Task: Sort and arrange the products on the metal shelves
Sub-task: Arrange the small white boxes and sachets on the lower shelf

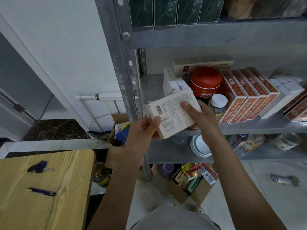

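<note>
I hold a cream box [172, 112] with printed text and a barcode in front of the middle metal shelf [249, 127]. My left hand [142, 130] grips its lower left corner, thumb on the printed face. My right hand [197, 113] holds its right side, thumb on top and fingers underneath. Behind the box on the shelf stand small white boxes [172, 83], a red jar [206, 82], a white-capped bottle [218, 103], a row of orange patterned boxes [245, 95] and white boxes [282, 90].
Dark green boxes [166, 10] line the upper shelf. The lower shelf carries stacked bowls [199, 146] and glass jars [285, 141]. An open cardboard carton [192, 181] of packets sits on the floor. A wooden table [44, 188] at the left bears keys [39, 166] and a pen [41, 192].
</note>
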Demonstrator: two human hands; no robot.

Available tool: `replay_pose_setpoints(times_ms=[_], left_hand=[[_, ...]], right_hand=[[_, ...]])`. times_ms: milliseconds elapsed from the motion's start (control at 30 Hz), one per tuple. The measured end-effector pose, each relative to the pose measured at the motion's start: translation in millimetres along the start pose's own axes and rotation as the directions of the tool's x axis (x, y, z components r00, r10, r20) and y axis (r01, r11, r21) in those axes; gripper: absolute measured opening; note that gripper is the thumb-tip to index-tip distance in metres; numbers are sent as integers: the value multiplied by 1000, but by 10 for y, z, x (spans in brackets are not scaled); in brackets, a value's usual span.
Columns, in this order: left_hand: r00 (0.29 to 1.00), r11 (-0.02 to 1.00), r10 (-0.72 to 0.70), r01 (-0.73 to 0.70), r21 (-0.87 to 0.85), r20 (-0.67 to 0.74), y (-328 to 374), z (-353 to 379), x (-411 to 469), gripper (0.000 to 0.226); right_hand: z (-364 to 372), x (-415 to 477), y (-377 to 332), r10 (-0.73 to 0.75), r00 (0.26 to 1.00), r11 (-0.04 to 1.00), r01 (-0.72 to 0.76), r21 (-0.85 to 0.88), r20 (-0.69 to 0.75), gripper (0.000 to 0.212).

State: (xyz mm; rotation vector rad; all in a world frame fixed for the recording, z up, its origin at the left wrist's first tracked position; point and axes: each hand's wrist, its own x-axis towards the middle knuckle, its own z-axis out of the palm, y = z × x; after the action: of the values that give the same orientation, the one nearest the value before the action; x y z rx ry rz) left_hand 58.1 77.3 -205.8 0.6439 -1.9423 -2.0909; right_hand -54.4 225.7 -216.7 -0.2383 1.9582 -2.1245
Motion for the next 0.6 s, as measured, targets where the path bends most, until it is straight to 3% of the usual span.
replay_pose_setpoints(times_ms=[100,200,300,367,467,600], left_hand=[[998,997,-59,59,-41,1,-30,29,-18,23],[987,964,-154,160,-212,44,-26,7,-12,23],[927,741,-323,373,-559,191,-4,-56,-7,27],[869,600,-401,488,-634,290,-28,-76,-23,38],[800,498,-426,597,-629,423,-91,-70,-46,39],[808,538,-387,590,-602,445,-178,-4,-65,34]], right_hand=[[-70,-15,-52,-8,999,1000,9,-24,48,23],[-188,-14,-107,9,967,993,-39,115,255,57],[-339,-24,-143,-65,864,980,-40,197,499,77],[-409,-41,-165,-97,796,995,55,88,598,80],[-449,-17,-205,-182,822,963,260,-71,540,73],[-394,-15,-277,-265,881,953,301,-34,392,50]])
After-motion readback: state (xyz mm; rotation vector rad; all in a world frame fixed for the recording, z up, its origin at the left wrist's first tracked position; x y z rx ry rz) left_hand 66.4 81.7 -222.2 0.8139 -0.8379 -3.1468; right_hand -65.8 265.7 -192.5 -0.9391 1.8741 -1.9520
